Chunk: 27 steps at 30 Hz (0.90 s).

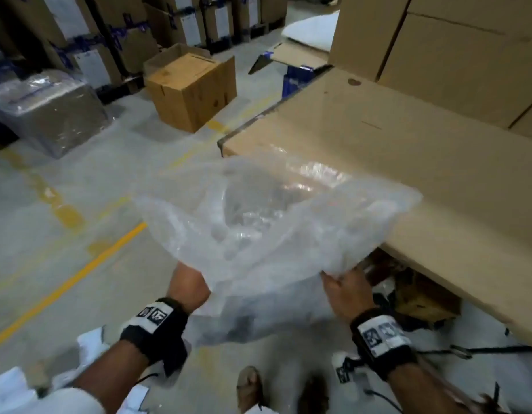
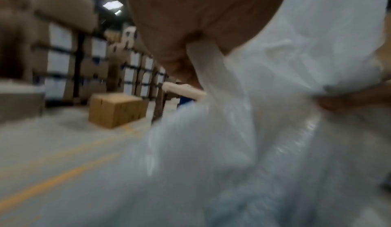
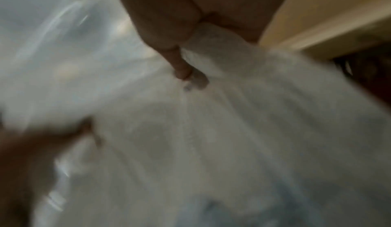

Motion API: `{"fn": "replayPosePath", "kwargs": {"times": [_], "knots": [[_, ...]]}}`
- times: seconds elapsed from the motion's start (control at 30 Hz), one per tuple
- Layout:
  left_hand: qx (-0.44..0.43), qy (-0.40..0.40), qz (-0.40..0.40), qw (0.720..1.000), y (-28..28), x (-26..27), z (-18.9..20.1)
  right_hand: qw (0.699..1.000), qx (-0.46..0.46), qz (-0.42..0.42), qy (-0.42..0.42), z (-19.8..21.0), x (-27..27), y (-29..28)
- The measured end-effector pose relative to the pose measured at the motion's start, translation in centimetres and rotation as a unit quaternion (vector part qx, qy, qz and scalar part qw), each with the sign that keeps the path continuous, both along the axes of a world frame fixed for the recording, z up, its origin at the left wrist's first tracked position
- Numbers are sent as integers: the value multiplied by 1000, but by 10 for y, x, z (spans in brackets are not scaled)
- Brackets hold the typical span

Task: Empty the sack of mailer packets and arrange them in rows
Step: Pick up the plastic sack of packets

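Gripping the clear plastic sack (image 1: 267, 222) by its near edge, the left hand (image 1: 188, 286) and right hand (image 1: 350, 291) hold it above the floor, its far end over the cardboard-covered table (image 1: 408, 150).

Clear plastic sack (image 1: 258, 222), billowed open

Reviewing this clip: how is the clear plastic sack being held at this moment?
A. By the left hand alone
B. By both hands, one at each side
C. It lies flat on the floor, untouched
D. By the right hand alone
B. The head view shows the left hand and the right hand each gripping an edge of the clear plastic sack, held up beside the cardboard-covered table.
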<state>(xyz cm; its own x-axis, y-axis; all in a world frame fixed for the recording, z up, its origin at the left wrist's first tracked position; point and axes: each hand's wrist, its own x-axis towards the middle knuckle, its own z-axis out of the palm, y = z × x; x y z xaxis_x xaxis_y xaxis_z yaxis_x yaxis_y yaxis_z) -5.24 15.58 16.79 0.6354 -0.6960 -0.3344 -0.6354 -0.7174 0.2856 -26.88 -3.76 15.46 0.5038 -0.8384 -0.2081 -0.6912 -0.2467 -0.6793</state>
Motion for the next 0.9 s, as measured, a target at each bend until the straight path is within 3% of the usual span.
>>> {"fn": "replayPosePath", "kwargs": {"times": [0.03, 0.07, 0.1, 0.13, 0.2, 0.23, 0.27, 0.3, 0.37, 0.5, 0.57, 0.6, 0.63, 0.83, 0.9], "knots": [[29, 71, 44, 996, 5, -7, -2, 1000, -6, -9, -9, 3, 3, 0], [129, 122, -17, 984, 8, -16, 5, 1000, -10, 14, 22, -2, 4, -3], [143, 149, -67, 976, 10, -16, 1, 999, 41, 19, 17, 5, 4, 0], [101, 150, -98, 979, 12, -11, 1, 997, 71, 22, 12, 3, 4, 0], [27, 133, -58, 989, -4, 11, -2, 995, 58, 79, -5, 5, -3, -3], [-94, 107, -18, 990, -13, 23, 4, 989, 133, 43, -37, 16, -3, -7], [-211, 128, 9, 969, -17, 28, 11, 988, 123, 17, -91, 22, -6, -8], [-292, 156, 23, 943, -16, 33, 13, 987, 39, -31, -151, 28, -4, -9], [-397, 198, 38, 895, -22, 28, 43, 974, 34, -41, -218, 52, 3, -13], [-501, 272, 107, 815, -37, 19, 69, 952, 66, 4, -299, 105, 16, -16], [-525, 309, 126, 783, -36, 19, 69, 939, 68, 11, -337, 126, 18, -20], [-532, 308, 112, 781, -36, 20, 70, 927, 67, 18, -369, 142, 20, -20], [-531, 293, 90, 790, -35, 23, 69, 919, 57, 29, -389, 157, 20, -21], [-341, 139, -47, 928, -42, 52, 43, 876, 20, 32, -481, 237, 23, -44], [-309, 98, -33, 946, -50, 61, 38, 865, 11, 4, -502, 264, 22, -57]]}}
